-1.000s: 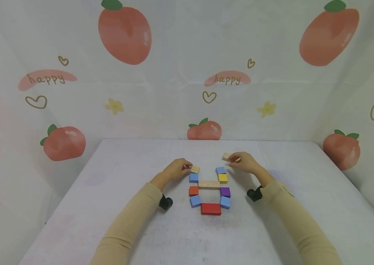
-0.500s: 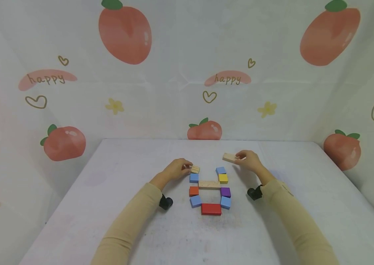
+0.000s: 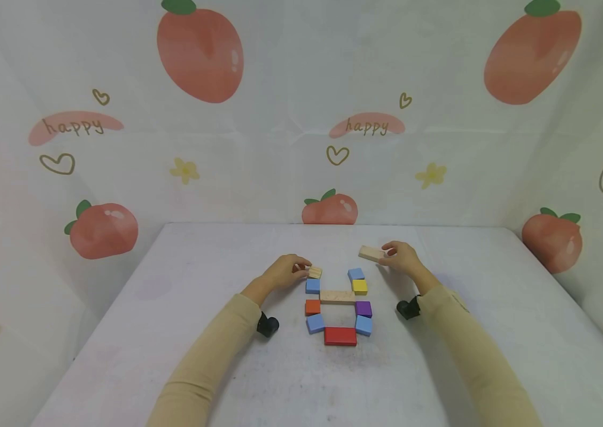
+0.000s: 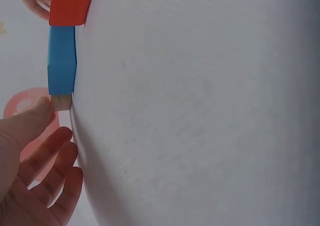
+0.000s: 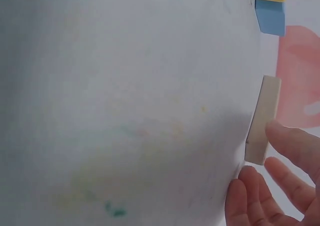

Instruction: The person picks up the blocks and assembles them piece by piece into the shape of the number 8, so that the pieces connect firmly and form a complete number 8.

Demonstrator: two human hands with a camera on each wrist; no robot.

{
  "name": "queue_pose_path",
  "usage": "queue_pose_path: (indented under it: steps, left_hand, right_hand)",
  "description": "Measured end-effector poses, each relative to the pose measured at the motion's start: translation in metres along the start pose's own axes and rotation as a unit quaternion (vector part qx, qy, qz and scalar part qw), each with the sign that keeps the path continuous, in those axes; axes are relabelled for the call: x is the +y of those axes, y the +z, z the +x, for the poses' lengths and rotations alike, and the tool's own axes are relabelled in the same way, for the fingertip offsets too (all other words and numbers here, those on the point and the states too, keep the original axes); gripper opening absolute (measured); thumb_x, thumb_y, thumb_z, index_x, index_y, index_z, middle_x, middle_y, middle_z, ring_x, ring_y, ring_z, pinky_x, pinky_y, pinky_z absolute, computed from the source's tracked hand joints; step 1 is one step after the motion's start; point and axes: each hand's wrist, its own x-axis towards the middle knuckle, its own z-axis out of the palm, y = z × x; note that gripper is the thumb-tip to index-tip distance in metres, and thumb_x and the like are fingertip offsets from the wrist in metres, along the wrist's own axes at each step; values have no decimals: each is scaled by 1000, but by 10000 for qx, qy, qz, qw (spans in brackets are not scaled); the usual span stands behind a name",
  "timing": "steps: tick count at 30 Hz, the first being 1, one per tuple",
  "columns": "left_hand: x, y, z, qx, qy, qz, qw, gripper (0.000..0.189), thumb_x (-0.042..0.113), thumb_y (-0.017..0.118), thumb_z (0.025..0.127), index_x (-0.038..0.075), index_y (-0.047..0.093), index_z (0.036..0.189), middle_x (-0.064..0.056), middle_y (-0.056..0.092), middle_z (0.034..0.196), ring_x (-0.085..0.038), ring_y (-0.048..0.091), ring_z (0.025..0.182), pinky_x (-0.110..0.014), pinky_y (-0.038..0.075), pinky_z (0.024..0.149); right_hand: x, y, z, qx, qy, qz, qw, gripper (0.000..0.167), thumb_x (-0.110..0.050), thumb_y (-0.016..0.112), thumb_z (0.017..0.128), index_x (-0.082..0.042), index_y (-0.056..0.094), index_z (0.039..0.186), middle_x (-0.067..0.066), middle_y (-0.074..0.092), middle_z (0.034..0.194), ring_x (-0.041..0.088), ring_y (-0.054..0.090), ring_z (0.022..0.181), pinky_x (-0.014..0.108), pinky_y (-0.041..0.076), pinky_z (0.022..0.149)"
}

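Observation:
My left hand [image 3: 285, 271] is at the left end of a small plain wooden block [image 3: 314, 272]. In the left wrist view its thumb [image 4: 37, 113] is at that block and the other fingers lie loosely bent, apart from it. My right hand [image 3: 403, 258] is at the right end of a longer plain wooden block [image 3: 371, 254]. In the right wrist view the thumb [image 5: 287, 138] overlaps that block, with the other fingers loosely bent beyond its end. A blue block [image 3: 313, 286] stands in front of the small one, and a light blue block [image 3: 356, 274] near the longer one.
A wooden bar [image 3: 337, 298] lies between two columns of blocks. Around it stand a yellow block [image 3: 359, 287], an orange block [image 3: 313, 306], a purple block [image 3: 363, 309], light blue blocks [image 3: 315, 324] and a red block [image 3: 340, 336]. All are on the white table [image 3: 200, 379].
My right hand has drawn back to the right along the longer wooden block, so more of the block shows. The left hand and the other blocks look unmoved.

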Motion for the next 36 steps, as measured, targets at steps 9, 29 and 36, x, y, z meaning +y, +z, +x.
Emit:
queue_pose_path:
  steps: [9, 29, 36]
  left_hand:
    - [1, -1, -1, 41, 93, 28, 9999, 27, 14, 59, 91, 6, 64, 116, -10, 66, 106, -20, 58, 92, -34, 48, 86]
    - [-6, 1, 4, -83, 94, -162, 9998, 27, 18, 60, 91, 9, 65, 115, -8, 66, 105, -18, 59, 92, -33, 48, 84]
    - [-17, 6, 10, -74, 203, -208, 9995, 29, 25, 58, 92, 12, 64, 117, -6, 66, 106, -16, 58, 92, -30, 48, 84]
  right_hand:
    - [-1, 2, 3, 8, 19, -57, 10000, 44, -16, 64, 86, 6, 51, 123, 27, 55, 118, 34, 53, 103, 43, 46, 91]
    - [-2, 4, 4, 96, -48, -184, 9998, 41, -15, 64, 87, 7, 54, 119, 25, 57, 112, 30, 53, 97, 40, 47, 88]
    - [-3, 3, 3, 130, -139, -264, 9995, 39, -15, 63, 87, 8, 54, 118, 26, 58, 112, 31, 54, 97, 41, 46, 87]
